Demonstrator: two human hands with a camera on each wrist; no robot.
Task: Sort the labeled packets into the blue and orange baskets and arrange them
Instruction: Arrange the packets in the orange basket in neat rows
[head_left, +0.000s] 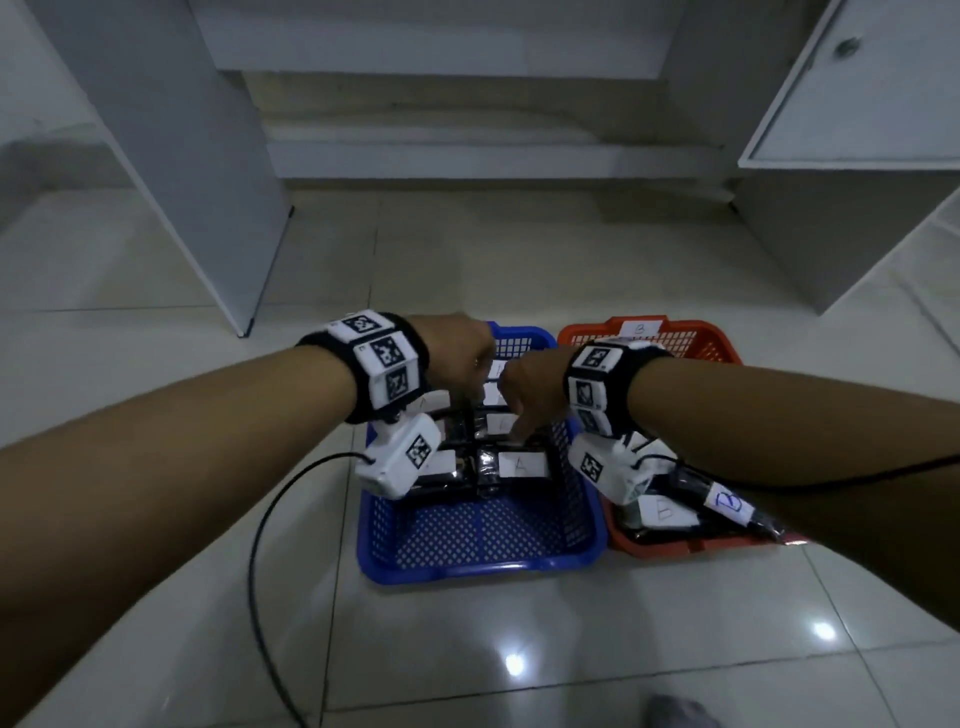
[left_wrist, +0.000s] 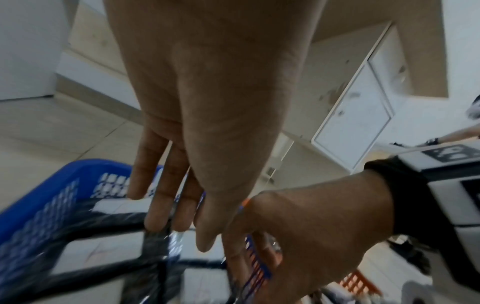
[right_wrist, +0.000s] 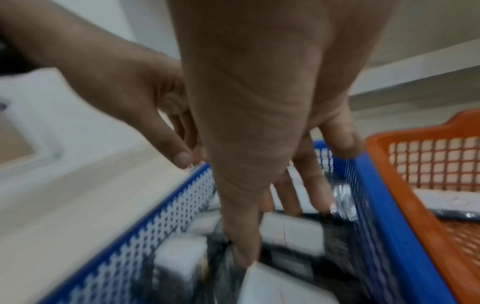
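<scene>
Packets (head_left: 519, 464) labelled A, long axes crosswise, in blue basket (head_left: 483, 561)

Glossy pale tiled floor (head_left: 467, 260); white cabinet (head_left: 857, 104) right; white panel (head_left: 208, 182) left; ceiling-light glare.

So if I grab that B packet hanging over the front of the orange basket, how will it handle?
The B packet is probably floppy: its dark glossy wrap looks crinkled. The film may be slippery. It overhangs the orange basket rim, so a nudge could tip it out.

Packet label (head_left: 521, 464) reads "A"; orange basket tag (head_left: 640, 327) and packets (head_left: 729, 505) read "B".
</scene>
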